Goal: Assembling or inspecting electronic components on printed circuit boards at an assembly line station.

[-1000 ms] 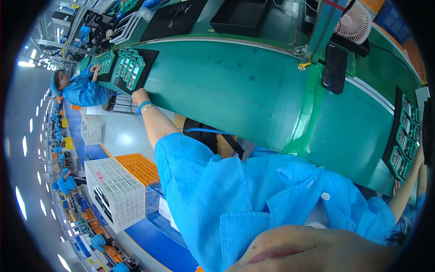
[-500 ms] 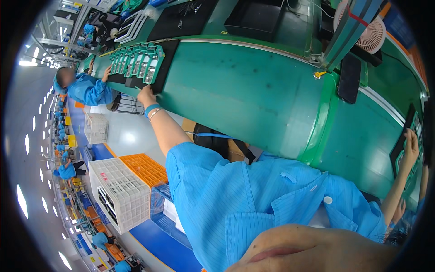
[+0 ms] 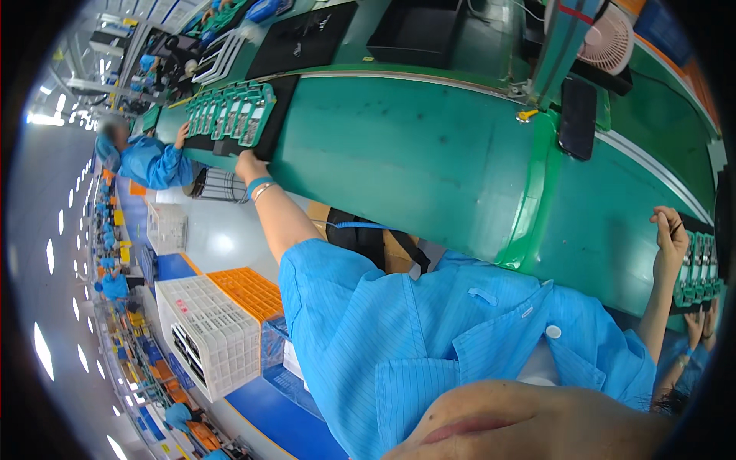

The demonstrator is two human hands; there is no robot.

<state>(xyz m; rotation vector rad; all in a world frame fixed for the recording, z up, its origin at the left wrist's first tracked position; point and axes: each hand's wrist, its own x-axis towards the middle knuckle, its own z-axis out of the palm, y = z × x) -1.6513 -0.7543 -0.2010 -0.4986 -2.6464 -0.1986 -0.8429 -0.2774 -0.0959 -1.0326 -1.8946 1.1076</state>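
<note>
- Green conveyor belt (image 3: 429, 146) curves across the frame, the landmark here.
- Left hand (image 3: 250, 164) lies at the belt's near edge, fingers on the black tray of green circuit boards (image 3: 234, 115); its grip cannot be made out.
- Right hand (image 3: 670, 230), at the belt's right end, curls closed against a second black tray of boards (image 3: 696, 270).
- White slatted plastic crate (image 3: 207, 333) sits below the belt, on the floor.

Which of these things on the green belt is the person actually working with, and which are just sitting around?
In hand:
- left hand at the black tray of green circuit boards
- right hand at another tray of green boards
- green conveyor belt carrying them

Lying about:
- small pink fan
- dark phone
- white crate
- orange crate
</note>
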